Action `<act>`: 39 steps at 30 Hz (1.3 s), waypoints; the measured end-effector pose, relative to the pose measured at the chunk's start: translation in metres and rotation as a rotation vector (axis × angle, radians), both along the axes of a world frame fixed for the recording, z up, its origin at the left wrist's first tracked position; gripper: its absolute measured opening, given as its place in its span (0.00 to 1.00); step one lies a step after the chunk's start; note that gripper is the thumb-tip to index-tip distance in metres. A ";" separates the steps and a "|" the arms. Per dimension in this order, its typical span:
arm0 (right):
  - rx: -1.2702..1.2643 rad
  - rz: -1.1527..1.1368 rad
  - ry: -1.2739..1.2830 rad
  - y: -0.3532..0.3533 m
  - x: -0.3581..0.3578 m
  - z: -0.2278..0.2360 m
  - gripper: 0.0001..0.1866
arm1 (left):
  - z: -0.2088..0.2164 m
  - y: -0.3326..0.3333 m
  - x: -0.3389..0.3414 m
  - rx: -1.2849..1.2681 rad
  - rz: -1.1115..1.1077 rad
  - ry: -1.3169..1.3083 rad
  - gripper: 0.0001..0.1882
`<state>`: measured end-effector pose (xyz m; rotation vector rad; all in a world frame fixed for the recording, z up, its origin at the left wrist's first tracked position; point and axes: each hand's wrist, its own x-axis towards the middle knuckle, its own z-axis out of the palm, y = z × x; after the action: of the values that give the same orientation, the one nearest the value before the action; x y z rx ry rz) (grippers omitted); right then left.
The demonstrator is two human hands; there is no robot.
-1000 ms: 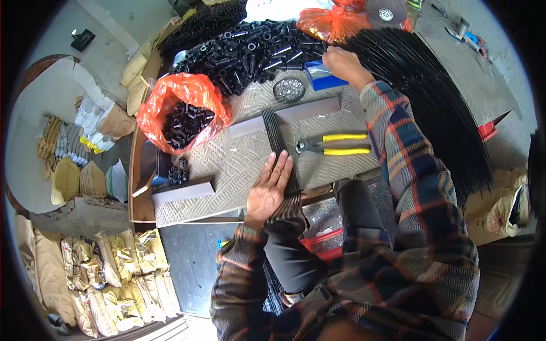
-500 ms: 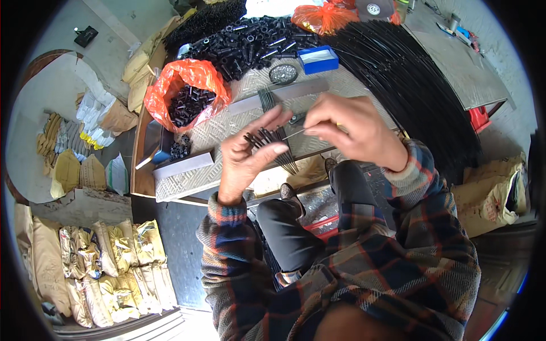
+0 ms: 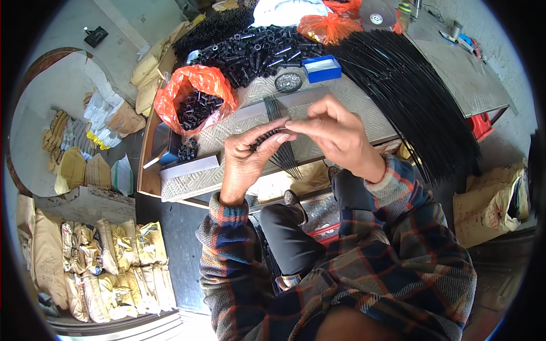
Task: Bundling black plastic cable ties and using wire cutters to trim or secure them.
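Above the near edge of the worktable, my left hand (image 3: 244,162) is closed round a row of small black tubular parts (image 3: 264,140), pressed between thumb and fingers. My right hand (image 3: 341,136) pinches a thin metal pin, its fingertips meeting those of my left hand at the end of the row. Fingers hide most of the pin. Below and behind the hands lies a bundle of thin dark rods (image 3: 289,161), crossing a flat metal strip (image 3: 304,96). A round dish of small shiny pieces (image 3: 288,83) sits beyond the strip.
An orange plastic bag (image 3: 220,79) of black parts stands left on the table. Beyond it spreads a heap of black tubes (image 3: 256,54). A blue box (image 3: 322,69) and a large bundle of long black rods (image 3: 409,96) lie to the right. Filled sacks (image 3: 48,256) line the lower left.
My right hand has moved left and brought the pin up to the parts in my left hand. My left fingers have closed down more. The view has shifted slightly.
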<state>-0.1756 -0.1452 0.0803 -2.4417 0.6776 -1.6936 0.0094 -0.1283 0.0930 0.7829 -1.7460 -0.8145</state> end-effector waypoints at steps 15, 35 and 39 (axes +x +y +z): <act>-0.130 0.013 0.292 -0.003 -0.007 0.039 0.10 | -0.010 -0.012 0.016 -0.082 -0.060 -0.122 0.15; -0.242 -0.154 0.501 0.021 0.013 0.041 0.22 | -0.013 -0.008 0.018 -0.431 0.106 -0.224 0.21; 0.033 0.162 0.326 0.004 0.010 0.042 0.21 | -0.018 -0.009 0.019 -0.426 0.099 -0.184 0.23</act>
<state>-0.1654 -0.1411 0.1225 -2.6933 0.5144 -1.2321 0.0289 -0.1374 0.0754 0.6616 -1.9381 -0.2914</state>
